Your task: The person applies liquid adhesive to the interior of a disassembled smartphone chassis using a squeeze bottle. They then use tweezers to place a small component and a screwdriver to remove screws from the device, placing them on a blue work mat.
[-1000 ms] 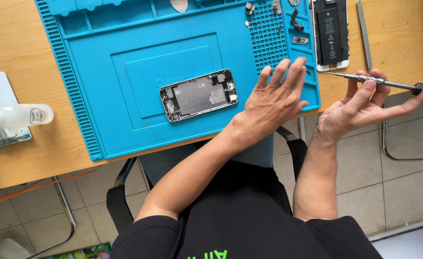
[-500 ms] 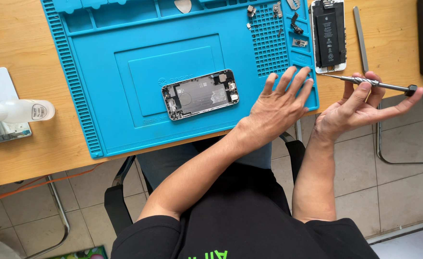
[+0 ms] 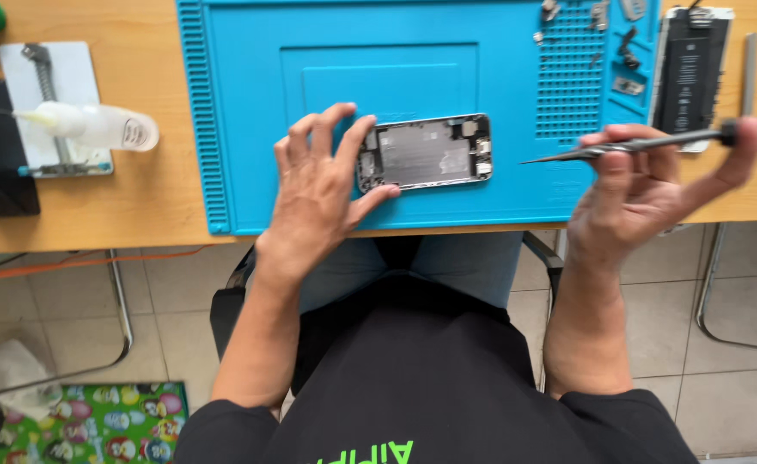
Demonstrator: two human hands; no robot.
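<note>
Overhead, head view: your left hand (image 3: 318,193) rests spread, fingertips steadying the opened phone chassis (image 3: 424,152) mid blue repair mat (image 3: 413,94) on the surface. Your right hand (image 3: 645,193) pinches a fine screwdriver (image 3: 628,146), tip aimed phoneward. Step, likely: screw work; tip needs seating.

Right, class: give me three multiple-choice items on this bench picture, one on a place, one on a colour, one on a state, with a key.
1. Where is the opened phone?
A on the mat
B on the floor
C on the chair

2. What colour is the mat?
A red
B blue
C white

3. What is the right hand doing?
A lying flat and empty
B holding a screwdriver
C gripping the bottle

Key: A, the phone lies on the mat by the left hand; B, the mat is blue; B, its fingers pinch the tool above the table edge.
</note>
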